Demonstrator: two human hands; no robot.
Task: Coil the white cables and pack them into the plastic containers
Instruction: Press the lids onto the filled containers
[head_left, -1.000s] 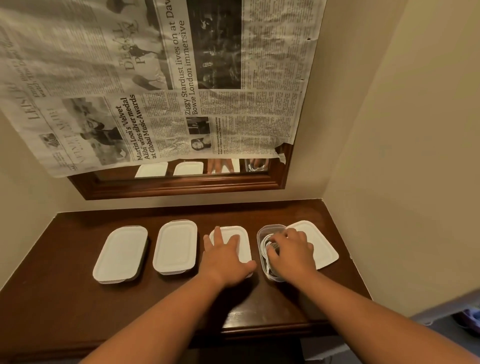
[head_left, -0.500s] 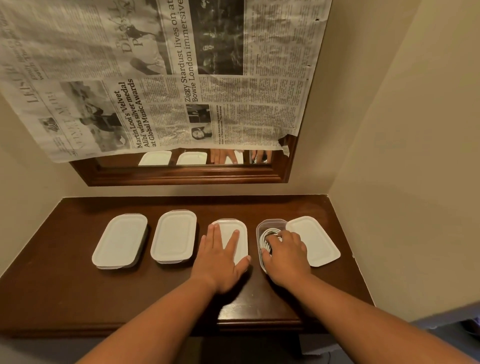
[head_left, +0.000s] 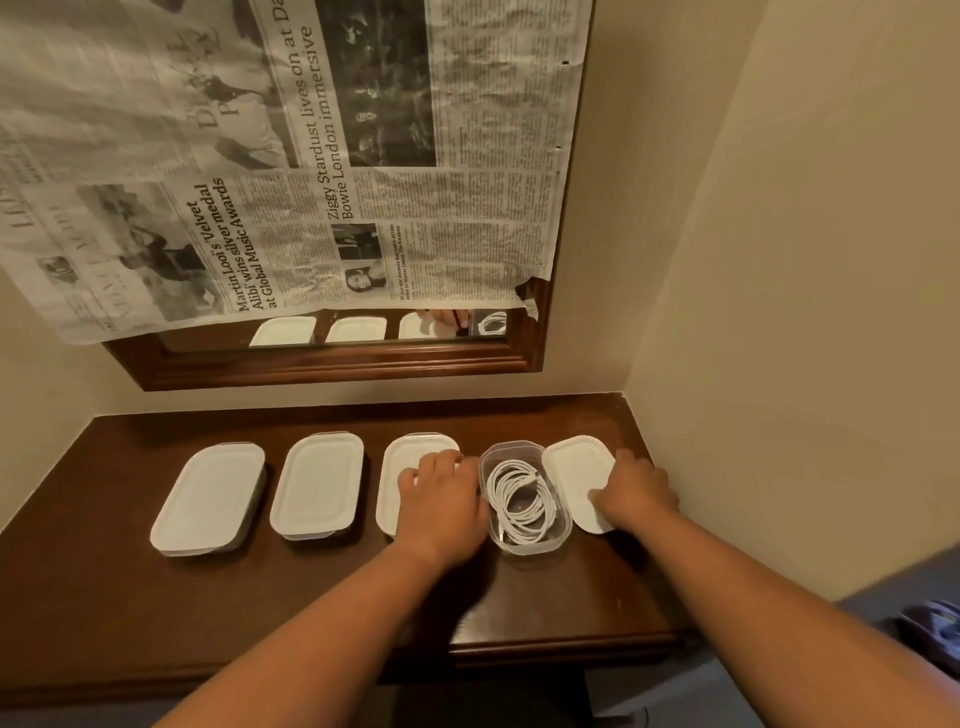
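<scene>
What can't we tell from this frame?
- Contents of the three lidded containers: head view, white lids cover them.
- Whether the right hand grips the loose lid: its fingers are hidden.
- Cable plug ends: too small.
- Mirror: newspaper hides most of it.

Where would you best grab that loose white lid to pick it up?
Probably by the loose lid's far right long edge, coming from the right where the right hand rests. It lies flat on the table, with the open container close against its left side.
</scene>
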